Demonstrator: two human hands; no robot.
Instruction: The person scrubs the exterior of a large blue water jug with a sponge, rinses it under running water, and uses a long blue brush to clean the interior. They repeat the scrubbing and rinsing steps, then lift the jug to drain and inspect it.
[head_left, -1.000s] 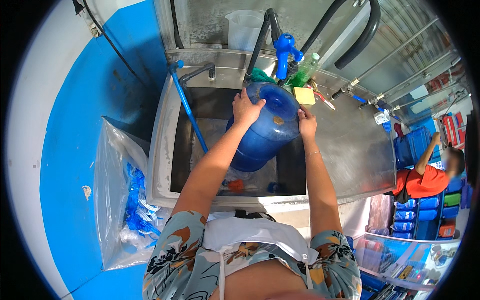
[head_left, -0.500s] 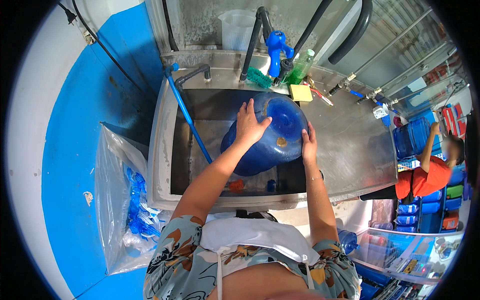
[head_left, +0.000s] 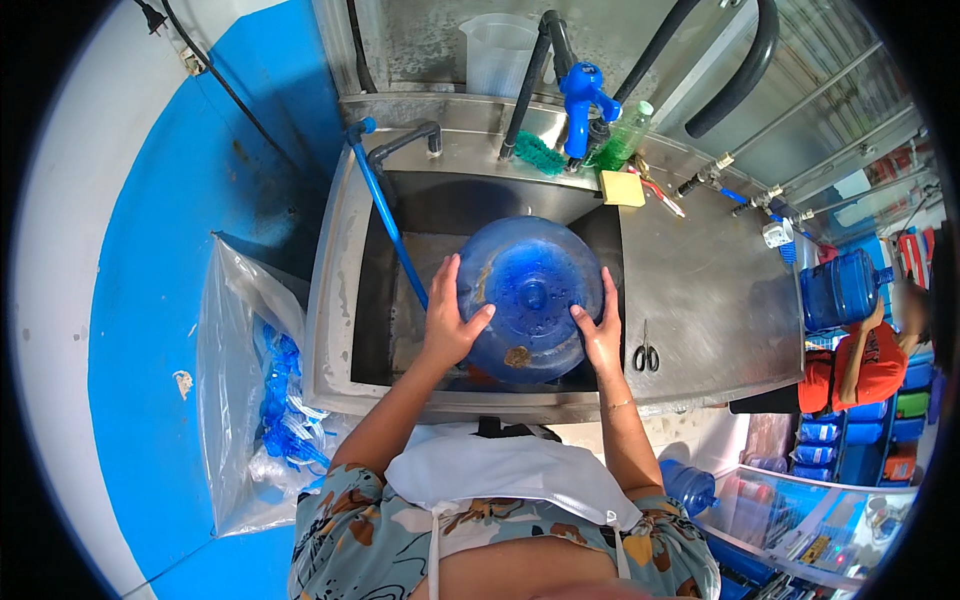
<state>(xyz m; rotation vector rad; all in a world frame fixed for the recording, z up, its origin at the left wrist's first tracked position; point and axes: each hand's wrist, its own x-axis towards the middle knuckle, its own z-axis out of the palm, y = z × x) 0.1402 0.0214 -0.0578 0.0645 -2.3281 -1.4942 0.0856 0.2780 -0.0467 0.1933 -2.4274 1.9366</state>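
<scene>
A large round blue water jug [head_left: 540,255] stands over the steel sink basin [head_left: 400,355], its round base facing up toward me. My left hand [head_left: 452,318] presses on its left side, fingers along the wall and thumb on the base. Against the right side lies my right hand [head_left: 602,330], its thumb also over the base edge. Between them the two hands hold the jug. A brownish patch marks the near part of the base. The jug's neck is hidden beneath it.
Black-handled scissors [head_left: 646,357] lie on the drainboard [head_left: 710,320]. Behind the basin are a blue tap [head_left: 580,105], green brush [head_left: 540,154], yellow sponge [head_left: 622,188] and green bottle [head_left: 625,135]. A blue pipe [head_left: 388,220] dips in at left. A person [head_left: 850,370] lifts another jug [head_left: 838,290].
The jug has tilted and come nearer to me, so its base now faces up more squarely. Both hands moved down with it. At the right, the other person's jug has been raised.
</scene>
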